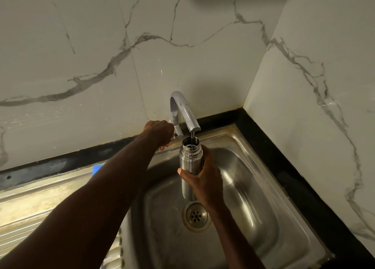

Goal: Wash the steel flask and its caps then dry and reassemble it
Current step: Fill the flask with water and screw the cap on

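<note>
The steel flask (189,163) stands upright over the sink with its mouth open and no cap on it. My right hand (205,177) grips its body from the right side. A thin stream of water runs from the curved tap (185,110) into the flask's mouth. My left hand (159,133) is curled round the tap handle at the base of the tap. No caps are in view.
The steel sink (253,187) has a round drain (195,216) directly under the flask. A ribbed drainboard (30,208) lies to the left, with a small blue object (97,168) behind my left forearm. Marble walls meet in a corner behind and to the right.
</note>
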